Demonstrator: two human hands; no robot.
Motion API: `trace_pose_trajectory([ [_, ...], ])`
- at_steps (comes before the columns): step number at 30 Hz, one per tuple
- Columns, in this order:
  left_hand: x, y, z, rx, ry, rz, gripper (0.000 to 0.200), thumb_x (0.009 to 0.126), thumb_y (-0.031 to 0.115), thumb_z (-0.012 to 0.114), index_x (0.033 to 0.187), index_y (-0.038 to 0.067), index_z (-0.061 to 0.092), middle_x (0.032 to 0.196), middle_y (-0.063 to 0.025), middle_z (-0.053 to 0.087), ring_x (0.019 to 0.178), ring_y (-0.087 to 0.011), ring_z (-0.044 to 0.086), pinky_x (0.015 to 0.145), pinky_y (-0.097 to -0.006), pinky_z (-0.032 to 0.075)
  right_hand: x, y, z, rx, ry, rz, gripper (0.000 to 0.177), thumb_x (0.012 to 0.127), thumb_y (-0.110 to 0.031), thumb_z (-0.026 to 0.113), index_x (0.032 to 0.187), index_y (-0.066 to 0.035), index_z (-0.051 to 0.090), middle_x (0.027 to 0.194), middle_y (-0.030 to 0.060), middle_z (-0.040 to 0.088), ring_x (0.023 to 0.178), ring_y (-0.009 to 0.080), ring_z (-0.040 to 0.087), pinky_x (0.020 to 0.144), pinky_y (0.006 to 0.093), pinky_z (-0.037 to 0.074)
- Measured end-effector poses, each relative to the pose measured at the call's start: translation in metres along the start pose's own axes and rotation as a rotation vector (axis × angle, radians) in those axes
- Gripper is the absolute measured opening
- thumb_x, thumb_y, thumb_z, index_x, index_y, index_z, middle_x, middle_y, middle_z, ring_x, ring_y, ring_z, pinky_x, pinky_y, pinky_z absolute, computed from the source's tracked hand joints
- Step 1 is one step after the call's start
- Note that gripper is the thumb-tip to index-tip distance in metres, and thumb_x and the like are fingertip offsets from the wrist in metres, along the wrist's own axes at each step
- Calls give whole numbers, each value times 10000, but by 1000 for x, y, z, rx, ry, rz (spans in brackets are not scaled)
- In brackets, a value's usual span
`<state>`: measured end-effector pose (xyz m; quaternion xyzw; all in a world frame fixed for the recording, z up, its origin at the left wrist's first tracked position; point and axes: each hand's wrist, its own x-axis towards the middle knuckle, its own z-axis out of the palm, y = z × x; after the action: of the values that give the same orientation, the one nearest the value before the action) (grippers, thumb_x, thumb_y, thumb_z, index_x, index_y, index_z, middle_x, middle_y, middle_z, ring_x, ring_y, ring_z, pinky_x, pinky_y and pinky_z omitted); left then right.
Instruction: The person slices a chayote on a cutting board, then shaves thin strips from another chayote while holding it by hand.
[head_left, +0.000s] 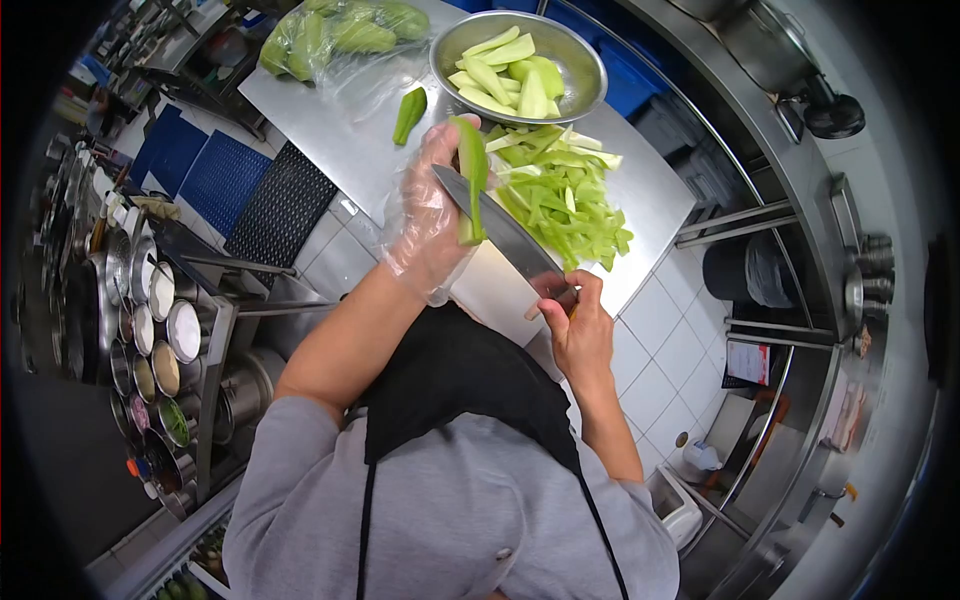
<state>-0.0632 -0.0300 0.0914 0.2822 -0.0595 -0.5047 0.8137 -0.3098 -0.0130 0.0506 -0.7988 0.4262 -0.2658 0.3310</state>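
My left hand (420,215), in a clear plastic glove, grips a long piece of pale green vegetable (468,150) and holds it upright. A broad kitchen knife (515,245) lies with its blade against the vegetable near the tip. Bare, my right hand (584,325) is closed round the knife's handle end. Below the blade is a white cutting board (490,283). Just right of it, green peelings (570,200) are heaped on the steel table (650,185). A darker green piece (409,115) rests beyond my left hand.
At the table's far side stands a metal bowl (588,85) of pale peeled pieces. A clear plastic bag (350,45) of whole green vegetables lies at the far left. Several ingredient containers (184,330) fill the left counter; a black bin (735,272) stands at right.
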Motion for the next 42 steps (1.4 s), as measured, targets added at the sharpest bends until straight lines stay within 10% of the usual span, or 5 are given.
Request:
trace_pose_trajectory([
  [13, -11, -17, -6, -113, 76, -127, 273, 1012, 264, 631, 1167, 38, 635, 882, -42, 621, 789, -164, 619, 713, -300, 528, 19, -1, 0, -79, 74, -37, 514, 948, -466, 682, 1171, -61, 458, 878, 37, 766, 681, 259, 735, 610, 365, 547],
  [19, -15, -23, -15, 436, 27, 24, 260, 1047, 302, 585, 1089, 49, 627, 932, -51, 641, 804, -171, 618, 744, -302, 541, 24, -3, -16, -126, 40, 131, 471, 980, -433, 670, 1166, -63, 446, 932, 64, 768, 704, 320, 728, 647, 415, 550],
  [23, 6, -16, -35, 91, 175, -247, 257, 1048, 323, 586, 1071, 68, 617, 942, -74, 642, 809, -206, 619, 761, -318, 550, 19, 1, -34, -167, -62, 316, 438, 1001, -408, 655, 1165, -62, 444, 946, 79, 767, 707, 356, 720, 670, 449, 547],
  [42, -13, -22, -15, 167, -23, -244, 229, 1053, 264, 553, 1071, 44, 613, 980, -127, 692, 866, -236, 683, 798, -355, 579, -4, 16, -13, -71, 58, 40, 572, 892, -507, 739, 1168, -52, 529, 763, 104, 710, 618, 278, 699, 559, 381, 539],
])
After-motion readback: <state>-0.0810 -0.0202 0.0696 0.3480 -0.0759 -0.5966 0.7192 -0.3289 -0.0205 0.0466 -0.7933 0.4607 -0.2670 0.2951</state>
